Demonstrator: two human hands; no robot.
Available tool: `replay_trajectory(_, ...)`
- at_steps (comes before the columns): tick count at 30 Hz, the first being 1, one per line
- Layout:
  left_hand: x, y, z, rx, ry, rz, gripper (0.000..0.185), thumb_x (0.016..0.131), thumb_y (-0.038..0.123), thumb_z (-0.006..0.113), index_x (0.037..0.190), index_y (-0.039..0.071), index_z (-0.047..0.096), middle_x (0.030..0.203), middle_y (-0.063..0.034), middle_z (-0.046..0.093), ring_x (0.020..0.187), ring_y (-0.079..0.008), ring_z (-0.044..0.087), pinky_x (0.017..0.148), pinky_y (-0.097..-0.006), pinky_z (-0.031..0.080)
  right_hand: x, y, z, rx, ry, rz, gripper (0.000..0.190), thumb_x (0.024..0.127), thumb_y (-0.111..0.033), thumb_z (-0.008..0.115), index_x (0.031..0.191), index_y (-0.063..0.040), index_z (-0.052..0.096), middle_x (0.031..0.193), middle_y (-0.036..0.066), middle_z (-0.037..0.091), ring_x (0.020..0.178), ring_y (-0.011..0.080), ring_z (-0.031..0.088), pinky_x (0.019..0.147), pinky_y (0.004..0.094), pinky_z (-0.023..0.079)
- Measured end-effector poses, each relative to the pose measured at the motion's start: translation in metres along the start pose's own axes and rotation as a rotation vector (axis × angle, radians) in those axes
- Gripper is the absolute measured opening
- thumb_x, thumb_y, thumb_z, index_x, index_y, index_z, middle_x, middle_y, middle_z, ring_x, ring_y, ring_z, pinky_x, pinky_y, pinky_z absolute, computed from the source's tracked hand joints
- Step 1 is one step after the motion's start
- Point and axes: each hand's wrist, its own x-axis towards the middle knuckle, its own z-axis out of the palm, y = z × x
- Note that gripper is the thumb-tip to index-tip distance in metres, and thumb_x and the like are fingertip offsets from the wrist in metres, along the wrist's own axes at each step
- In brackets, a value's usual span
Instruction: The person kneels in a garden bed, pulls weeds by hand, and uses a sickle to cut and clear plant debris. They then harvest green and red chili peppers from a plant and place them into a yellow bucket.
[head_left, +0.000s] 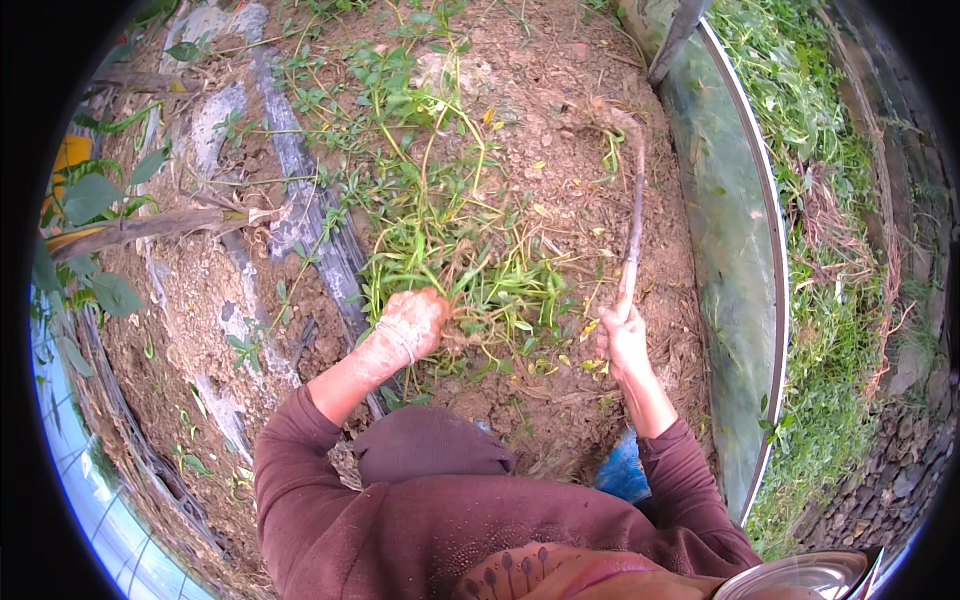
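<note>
My left hand (412, 322) is closed around the near end of a bunch of uprooted green weeds (480, 277), with leafy stems and pale roots spilling to its right. In my right hand (626, 341) is the pale wooden handle of a hooked weeding tool (636, 202). Its dark shaft points away from me and bends left at the far end. The bent head (604, 112) is soil-coloured and hard to tell from the ground, so its exact shape is unclear. Beyond the bunch, trailing weeds (405, 97) grow over the brown soil (555, 67).
A greenish translucent panel (731, 202) with a pale edge stands along the right, with dense greenery (825, 330) behind it. Torn plastic film (300, 172) lies on the soil at left. A dry plant stem (157, 225) and broad-leaved plants (94, 202) reach in from the left edge.
</note>
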Motion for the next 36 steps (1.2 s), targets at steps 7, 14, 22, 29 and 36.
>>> replay_trajectory(7, -0.024, 0.006, -0.012, -0.076, -0.036, -0.022, 0.017, 0.063, 0.016, 0.064, 0.077, 0.006, 0.066, 0.079, -0.0143, 0.064, 0.077, -0.0326, 0.065, 0.070, -0.0434, 0.052, 0.032, -0.057, 0.050, 0.053, -0.021, -0.376, 0.020, 0.091, -0.007, 0.055, 0.093, -0.010, 0.036, 0.061, -0.003, 0.041, 0.039, 0.0069, 0.037, 0.033, 0.0233, 0.031)
replay_trajectory(14, -0.057, -0.006, 0.049, -0.073, 0.031, -0.200, 0.029, 0.070, 0.027, 0.071, 0.089, 0.006, 0.061, 0.082, -0.0137, 0.060, 0.078, -0.0318, 0.064, 0.068, -0.0437, 0.052, 0.014, -0.035, 0.022, -0.213, -0.158, -0.331, 0.017, 0.089, -0.007, 0.059, 0.096, -0.008, 0.043, 0.067, -0.004, 0.042, 0.048, 0.0040, 0.038, 0.041, 0.0213, 0.033)
replay_trajectory(22, 0.045, 0.008, 0.000, 0.174, 0.511, 0.221, 0.025, 0.080, 0.020, 0.062, 0.102, 0.007, 0.061, 0.141, -0.0173, 0.037, 0.130, -0.0342, 0.035, 0.102, -0.0517, 0.026, -0.002, 0.035, -0.043, -0.473, -0.116, -0.168, 0.029, 0.085, -0.006, 0.063, 0.109, 0.002, 0.050, 0.074, -0.004, 0.050, 0.062, 0.0048, 0.043, 0.051, 0.0204, 0.038)
replay_trajectory(29, 0.134, 0.014, 0.005, 0.243, 0.124, 0.064, 0.105, 0.069, 0.038, 0.078, 0.150, 0.021, 0.012, 0.142, -0.0188, 0.034, 0.129, -0.0356, 0.036, 0.103, -0.0487, 0.033, -0.015, -0.003, -0.072, -0.463, -0.060, -0.299, 0.026, 0.087, -0.005, 0.061, 0.110, -0.004, 0.048, 0.075, -0.004, 0.049, 0.057, 0.0031, 0.043, 0.047, 0.0193, 0.036)
replay_trajectory(36, 0.147, 0.016, 0.016, 0.123, 0.092, 0.055, 0.068, 0.080, 0.012, 0.057, 0.143, 0.019, 0.033, 0.093, -0.0137, 0.066, 0.090, -0.0314, 0.065, 0.093, -0.0509, 0.041, 0.011, -0.001, -0.048, -0.276, -0.078, -0.294, 0.021, 0.086, -0.003, 0.061, 0.104, -0.004, 0.050, 0.081, -0.004, 0.048, 0.066, 0.0042, 0.043, 0.057, 0.0202, 0.040)
